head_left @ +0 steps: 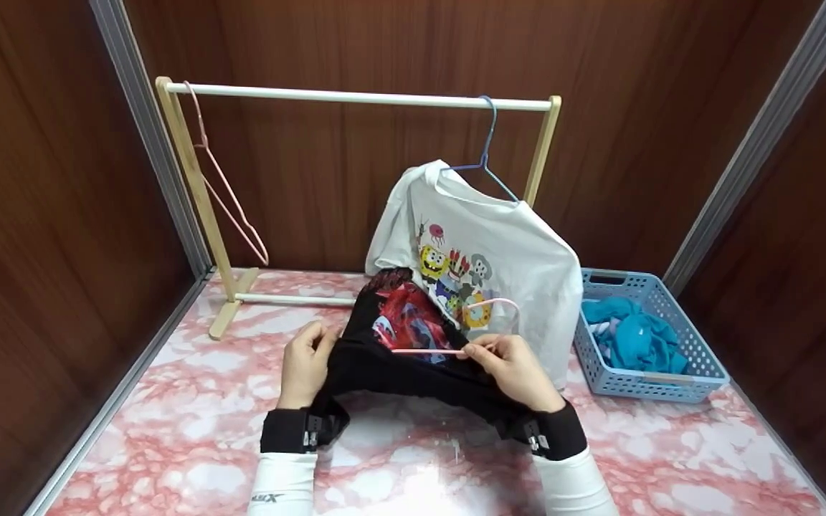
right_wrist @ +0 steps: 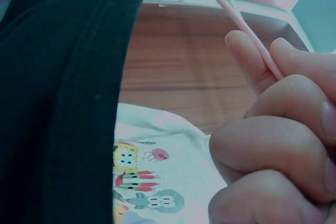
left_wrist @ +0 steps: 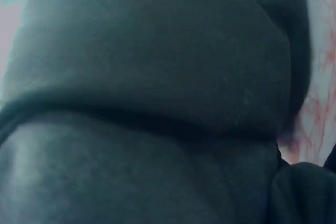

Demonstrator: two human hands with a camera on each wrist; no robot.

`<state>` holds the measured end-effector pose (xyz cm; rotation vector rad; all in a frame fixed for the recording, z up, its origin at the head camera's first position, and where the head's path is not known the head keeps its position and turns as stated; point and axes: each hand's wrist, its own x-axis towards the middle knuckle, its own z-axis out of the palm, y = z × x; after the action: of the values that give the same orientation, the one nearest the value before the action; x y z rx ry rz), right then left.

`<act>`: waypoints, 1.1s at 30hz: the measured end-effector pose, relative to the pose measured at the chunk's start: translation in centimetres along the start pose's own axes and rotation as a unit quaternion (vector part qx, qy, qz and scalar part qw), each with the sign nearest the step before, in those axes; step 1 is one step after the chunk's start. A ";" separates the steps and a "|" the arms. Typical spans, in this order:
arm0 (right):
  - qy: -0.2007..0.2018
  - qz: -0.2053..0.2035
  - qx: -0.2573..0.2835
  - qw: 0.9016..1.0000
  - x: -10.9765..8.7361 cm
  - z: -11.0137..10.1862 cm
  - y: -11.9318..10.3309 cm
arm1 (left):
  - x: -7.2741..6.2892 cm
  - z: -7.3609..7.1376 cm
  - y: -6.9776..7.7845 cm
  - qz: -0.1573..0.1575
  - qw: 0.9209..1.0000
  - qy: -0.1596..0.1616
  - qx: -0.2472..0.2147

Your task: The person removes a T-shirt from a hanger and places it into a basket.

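A black shirt [head_left: 355, 358] with a red and blue print is stretched between both hands above the table. My left hand [head_left: 307, 362] grips the shirt's left edge with curled fingers. Dark cloth [left_wrist: 152, 66] fills most of the left wrist view and hides that hand. My right hand [head_left: 517, 367] pinches a pink clothes hanger [head_left: 424, 351] between thumb and finger, beside the shirt's right edge. The hanger's hook curves up over the white shirt, and part of its frame is hidden by the black cloth. In the right wrist view, the pink rod [right_wrist: 236, 17] passes between the fingertips [right_wrist: 244, 51].
Behind stands a rack with a white rail [head_left: 355, 94]. A white cartoon-print shirt [head_left: 535, 265] hangs there on a blue hanger [head_left: 486, 154], and a pink hanger [head_left: 223, 175] hangs at left. At right, a blue basket [head_left: 660, 387] holds teal clothing [head_left: 642, 340].
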<state>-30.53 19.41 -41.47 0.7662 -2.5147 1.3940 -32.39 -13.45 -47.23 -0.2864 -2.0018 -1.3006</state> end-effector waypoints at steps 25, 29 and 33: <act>0.177 -0.029 0.332 0.926 -0.3 -1.9 0.6 | -0.7 0.3 -2.1 -0.176 0.979 -0.049 0.093; 0.250 -0.072 0.433 0.863 -0.1 -1.7 0.6 | -0.8 0.5 -2.2 -0.201 0.972 -0.071 0.100; 0.291 -0.111 0.490 0.814 -0.1 -1.7 0.2 | -1.0 0.7 -2.1 -0.211 0.966 -0.096 0.110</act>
<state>-30.71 20.97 -40.75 0.5678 -1.1066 2.3509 -33.15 -13.64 -49.54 0.1351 -2.4441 -1.3215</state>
